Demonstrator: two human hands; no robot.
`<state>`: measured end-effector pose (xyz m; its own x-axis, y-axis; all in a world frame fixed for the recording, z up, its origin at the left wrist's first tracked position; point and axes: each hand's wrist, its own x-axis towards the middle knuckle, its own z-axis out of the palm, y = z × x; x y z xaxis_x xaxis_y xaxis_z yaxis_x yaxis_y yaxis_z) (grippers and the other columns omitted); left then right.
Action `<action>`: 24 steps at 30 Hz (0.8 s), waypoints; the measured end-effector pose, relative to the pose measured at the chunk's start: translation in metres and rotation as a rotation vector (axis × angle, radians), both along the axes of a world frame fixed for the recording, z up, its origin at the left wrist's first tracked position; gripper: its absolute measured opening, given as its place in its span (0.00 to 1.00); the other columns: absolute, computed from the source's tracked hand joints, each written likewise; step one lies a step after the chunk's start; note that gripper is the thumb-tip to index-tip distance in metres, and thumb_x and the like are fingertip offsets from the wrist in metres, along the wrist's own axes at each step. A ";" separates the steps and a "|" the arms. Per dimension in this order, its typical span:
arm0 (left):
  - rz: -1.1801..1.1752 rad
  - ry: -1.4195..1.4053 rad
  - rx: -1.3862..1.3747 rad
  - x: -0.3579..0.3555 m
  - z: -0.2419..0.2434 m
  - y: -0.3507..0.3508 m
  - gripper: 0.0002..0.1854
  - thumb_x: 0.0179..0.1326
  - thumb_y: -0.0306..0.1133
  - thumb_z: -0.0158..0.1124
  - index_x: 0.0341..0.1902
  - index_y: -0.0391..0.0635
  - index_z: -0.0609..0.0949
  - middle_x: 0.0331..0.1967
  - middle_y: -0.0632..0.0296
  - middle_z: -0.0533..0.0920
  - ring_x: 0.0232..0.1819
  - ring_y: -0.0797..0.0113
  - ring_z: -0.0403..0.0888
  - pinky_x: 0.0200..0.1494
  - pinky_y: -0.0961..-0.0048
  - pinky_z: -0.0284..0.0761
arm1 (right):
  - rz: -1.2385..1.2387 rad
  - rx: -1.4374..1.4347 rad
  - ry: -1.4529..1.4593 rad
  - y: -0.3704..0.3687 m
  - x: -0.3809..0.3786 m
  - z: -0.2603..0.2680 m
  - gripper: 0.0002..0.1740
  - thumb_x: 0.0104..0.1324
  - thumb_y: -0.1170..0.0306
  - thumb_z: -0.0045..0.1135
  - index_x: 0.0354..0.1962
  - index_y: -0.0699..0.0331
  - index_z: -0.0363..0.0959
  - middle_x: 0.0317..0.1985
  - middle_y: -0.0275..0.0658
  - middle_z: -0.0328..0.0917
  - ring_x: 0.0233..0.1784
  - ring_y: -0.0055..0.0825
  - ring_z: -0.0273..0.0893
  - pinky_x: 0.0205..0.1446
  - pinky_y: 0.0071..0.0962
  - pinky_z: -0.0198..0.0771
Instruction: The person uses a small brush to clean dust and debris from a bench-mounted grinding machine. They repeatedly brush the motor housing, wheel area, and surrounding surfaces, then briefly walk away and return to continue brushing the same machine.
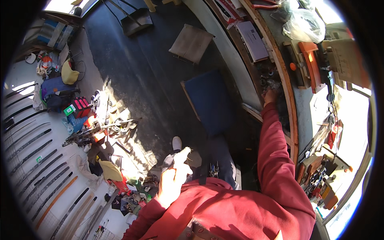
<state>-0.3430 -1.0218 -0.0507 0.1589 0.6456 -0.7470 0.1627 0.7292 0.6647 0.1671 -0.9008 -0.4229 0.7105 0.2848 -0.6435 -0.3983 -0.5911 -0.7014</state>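
My left hand (171, 181), in bright sunlight in front of my torso, grips a pale, frayed piece of material (182, 156) whose loose fibres stick out at the top. Its exact kind is unclear. On the right, my right arm stretches out to a low shelf (257, 78) beneath a workbench. My right hand (270, 95) is among small loose items (272, 81) there, some of them clear or shiny. Shadow hides its fingertips, so I cannot tell whether it holds anything.
The bench's wooden edge (288, 93) runs above my right hand. A flat lilac box (252, 41) lies farther along the shelf. On the floor stand a blue-topped seat (210, 102), a beige stool (192, 42) and a dustpan (137, 22). Clutter (102, 129) fills the left side.
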 end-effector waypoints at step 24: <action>-0.081 0.152 0.136 0.079 -0.009 0.084 0.10 0.78 0.32 0.60 0.49 0.41 0.86 0.34 0.64 0.85 0.33 0.74 0.78 0.41 0.72 0.76 | 0.099 0.090 -0.141 0.012 -0.058 0.032 0.19 0.81 0.60 0.51 0.37 0.65 0.79 0.28 0.32 0.80 0.29 0.22 0.74 0.36 0.25 0.70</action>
<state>-0.2641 -0.9383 -0.0597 0.1070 0.7313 -0.6736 0.3229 0.6152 0.7192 0.1092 -0.8887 -0.3904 0.7577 0.4095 -0.5082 -0.2350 -0.5552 -0.7978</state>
